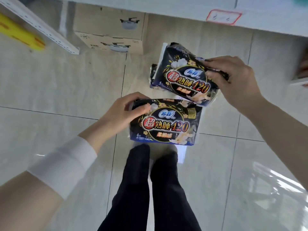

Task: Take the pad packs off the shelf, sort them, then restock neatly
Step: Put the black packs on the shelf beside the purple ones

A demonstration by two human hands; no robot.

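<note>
Two black pad packs with gold and red "420" print are held above the tiled floor. My left hand grips the nearer pack by its upper left corner, thumb on the front. My right hand pinches the farther pack at its right end; the pack is tilted. Behind the farther pack, the edges of further dark packs show, mostly hidden. The white shelf edge runs along the top of the view.
Stacked cardboard boxes printed with pots stand on the floor at top centre. A white perforated shelf rail and a yellow item lie at top left. A red-bordered label sticks on the shelf. My legs stand below the packs.
</note>
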